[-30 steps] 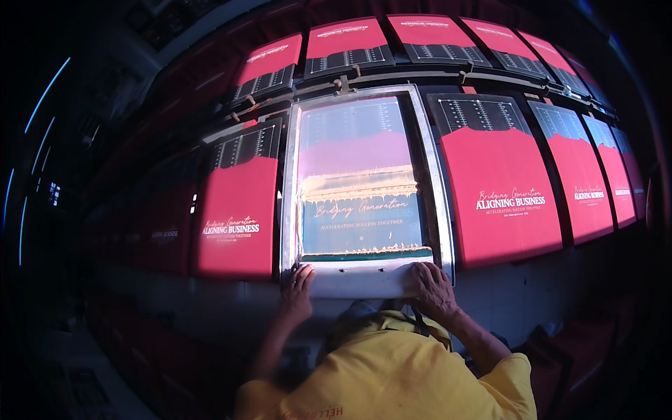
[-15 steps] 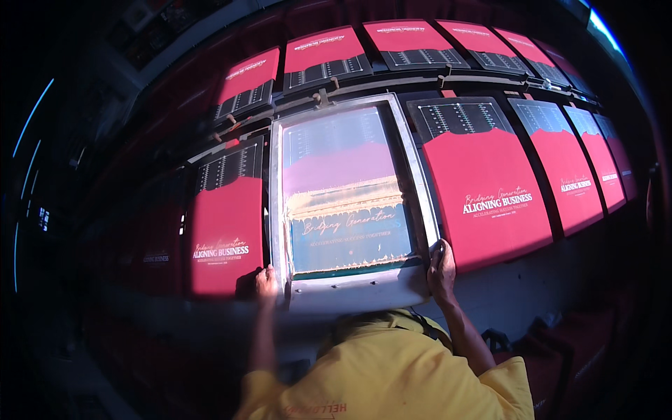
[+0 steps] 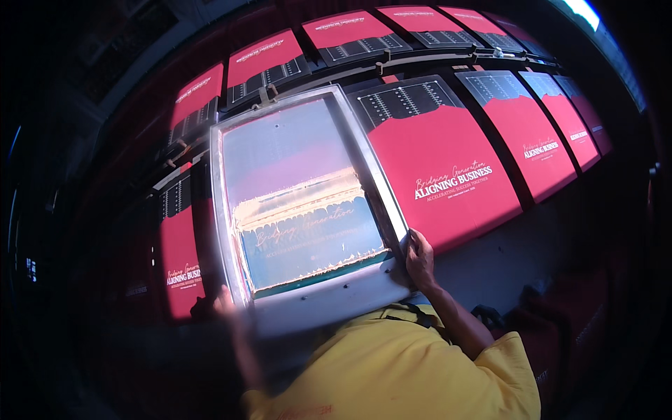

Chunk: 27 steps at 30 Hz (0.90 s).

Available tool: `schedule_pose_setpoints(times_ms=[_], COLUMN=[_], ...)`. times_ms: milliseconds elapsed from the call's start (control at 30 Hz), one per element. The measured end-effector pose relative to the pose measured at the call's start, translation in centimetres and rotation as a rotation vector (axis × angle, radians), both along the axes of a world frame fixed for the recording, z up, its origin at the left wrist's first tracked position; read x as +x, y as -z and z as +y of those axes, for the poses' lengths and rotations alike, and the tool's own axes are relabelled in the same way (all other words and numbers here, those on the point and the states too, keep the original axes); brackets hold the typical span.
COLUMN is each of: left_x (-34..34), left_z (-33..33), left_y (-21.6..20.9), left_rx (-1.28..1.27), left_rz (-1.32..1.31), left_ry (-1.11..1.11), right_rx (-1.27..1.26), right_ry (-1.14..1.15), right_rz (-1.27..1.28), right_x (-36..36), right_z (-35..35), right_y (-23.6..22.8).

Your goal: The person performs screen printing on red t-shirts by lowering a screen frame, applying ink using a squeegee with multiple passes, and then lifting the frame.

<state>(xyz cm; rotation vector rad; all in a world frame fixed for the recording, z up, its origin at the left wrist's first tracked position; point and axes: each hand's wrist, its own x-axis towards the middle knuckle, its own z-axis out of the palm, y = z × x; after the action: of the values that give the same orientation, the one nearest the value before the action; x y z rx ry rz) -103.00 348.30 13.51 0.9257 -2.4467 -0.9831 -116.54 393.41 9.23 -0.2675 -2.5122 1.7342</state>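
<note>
A screen printing frame [image 3: 329, 301] with a pale metal rim slants across the middle. Its mesh [image 3: 294, 245] carries a blue stencil area with lettering and a beige band of ink residue above it. My right hand [image 3: 420, 260] is closed around the frame's near right edge, thumb and fingers against the rim. At the near left corner my left hand [image 3: 225, 304], smeared by motion, is closed on the frame's edge. Reddish and dark tones show faintly through the mesh. Immediately to the right lies a red and black printed fabric panel [image 3: 437, 150] with white lettering.
More red printed panels lie in a row to the right [image 3: 518, 126] and left [image 3: 178, 245]. Beyond a dark rail [image 3: 353, 66] with small stops runs a second row of panels [image 3: 346, 31]. Dark red cloth [image 3: 567, 315] lies at the lower right.
The view has turned, so the frame sits further left and more slanted. The print beneath shows more faintly through the mesh. Both hands have stayed at the frame's near edges.
</note>
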Motion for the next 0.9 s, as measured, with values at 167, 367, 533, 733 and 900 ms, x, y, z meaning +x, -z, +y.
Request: schedule_pose_setpoints(times_ms=[167, 367, 533, 733, 900], left_x=[-4.9, -6.8, -9.3, -13.1, -13.6], left_z=[13.8, 24.9, 34.9, 42.4, 43.0], left_y=[-7.8, 1.2, 3.0, 3.4, 3.7], left_rx=[0.496, 0.236, 0.38, 0.342, 0.427], left_rz=[0.153, 0.1, 0.094, 0.089, 0.079], left_ry=[-0.205, -0.126, 0.008, -0.04, -0.064], right_rx=[0.017, 0.134, 0.189, 0.204, 0.187], right_ry=[0.047, 0.084, 0.107, 0.125, 0.076], right_rz=[0.029, 0.07, 0.076, 0.045, 0.027], right_x=[-2.6, -6.8, -9.9, -12.0, -14.3], right_z=[8.3, 26.0, 36.6, 43.6, 43.8], right_y=[-3.9, -3.5, -3.6, -2.5, -1.7])
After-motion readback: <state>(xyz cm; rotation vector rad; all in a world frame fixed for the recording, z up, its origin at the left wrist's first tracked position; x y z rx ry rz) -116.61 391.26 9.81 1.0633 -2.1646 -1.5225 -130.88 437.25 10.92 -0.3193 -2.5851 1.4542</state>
